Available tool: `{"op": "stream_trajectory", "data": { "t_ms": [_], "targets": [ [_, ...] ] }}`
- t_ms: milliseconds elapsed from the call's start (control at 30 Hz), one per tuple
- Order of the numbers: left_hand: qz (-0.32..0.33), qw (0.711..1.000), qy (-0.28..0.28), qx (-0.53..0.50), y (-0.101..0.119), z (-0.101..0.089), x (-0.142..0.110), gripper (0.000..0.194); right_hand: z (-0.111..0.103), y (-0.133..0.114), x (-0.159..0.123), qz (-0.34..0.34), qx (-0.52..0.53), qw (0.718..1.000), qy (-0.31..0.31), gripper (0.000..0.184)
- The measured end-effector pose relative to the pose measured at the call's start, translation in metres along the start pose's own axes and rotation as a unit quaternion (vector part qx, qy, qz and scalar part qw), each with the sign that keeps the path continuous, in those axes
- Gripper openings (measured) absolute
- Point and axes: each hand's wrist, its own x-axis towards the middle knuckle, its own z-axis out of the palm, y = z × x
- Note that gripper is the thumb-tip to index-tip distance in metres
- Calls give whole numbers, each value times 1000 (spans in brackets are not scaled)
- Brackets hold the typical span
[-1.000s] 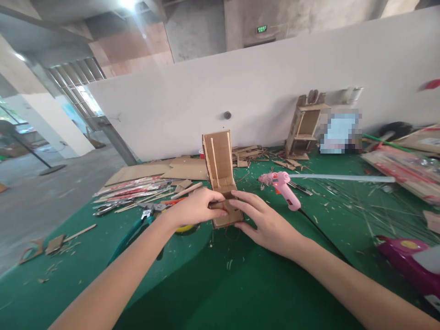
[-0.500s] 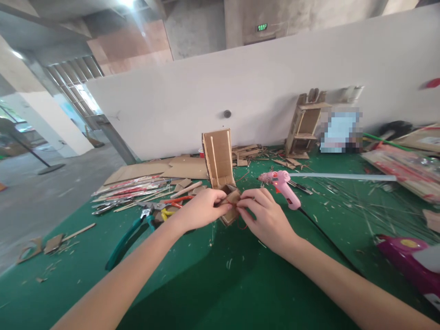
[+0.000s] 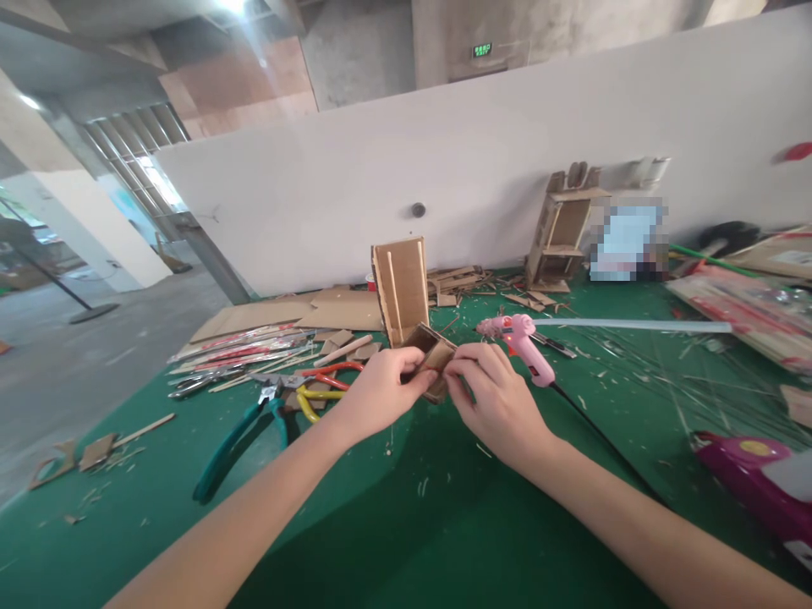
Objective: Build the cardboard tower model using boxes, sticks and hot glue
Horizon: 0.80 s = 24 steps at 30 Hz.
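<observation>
Between my hands is a small open cardboard box [image 3: 437, 348], tilted, its dark inside partly showing. My left hand [image 3: 388, 385] grips its near left side with thumb and fingers. At its right edge, my right hand [image 3: 493, 391] has its fingertips pinched on the cardboard; whether something small is also in them is hidden. Just behind stands a tall cardboard piece [image 3: 403, 283] with wooden sticks along its inner face. Its foot is partly hidden by the box and my left hand.
A pink glue gun [image 3: 523, 342] with a long glue stick lies to the right. Teal-handled pliers [image 3: 241, 444] and orange- and yellow-handled tools [image 3: 317, 393] lie left. Cardboard scraps [image 3: 342, 309] are behind. A cardboard shelf model [image 3: 562, 228] stands by the white partition [image 3: 304, 194]. A purple device [image 3: 748, 482] sits front right.
The small box has turned and tilted in my hands, so more of its open inside shows. My right hand has shifted slightly right with it.
</observation>
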Motion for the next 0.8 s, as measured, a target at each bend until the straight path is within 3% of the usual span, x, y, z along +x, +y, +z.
{"op": "stream_trajectory", "data": {
  "t_ms": [100, 233, 467, 567, 700, 733, 800],
  "targets": [
    [22, 999, -28, -27, -1, -1, 1, 20, -2, 1, 3, -11, -50, 999, 12, 12],
    [25, 997, -26, -65, -3, 3, 1, 10, -1, 1, 4, -23, -57, 998, 10, 11],
    [20, 995, -15, -101, -8, 7, 2, 10, -6, -6, 1, 48, 54, 991, -108, 14],
    [26, 998, -6, -55, -13, 5, 3, 14, -31, -1, 11, 122, 123, 957, -233, 10],
    [14, 1000, 18, 9, -20, 3, 4, 17, -75, 16, 24, 201, 118, 862, -449, 31],
    [9, 1000, 22, 13, -22, 2, 4, 17, -83, 22, 25, 218, 104, 845, -476, 35],
    [4, 1000, 20, 13, -25, 2, 3, 20, -93, 34, 22, 249, 58, 843, -472, 42]
  ]
}}
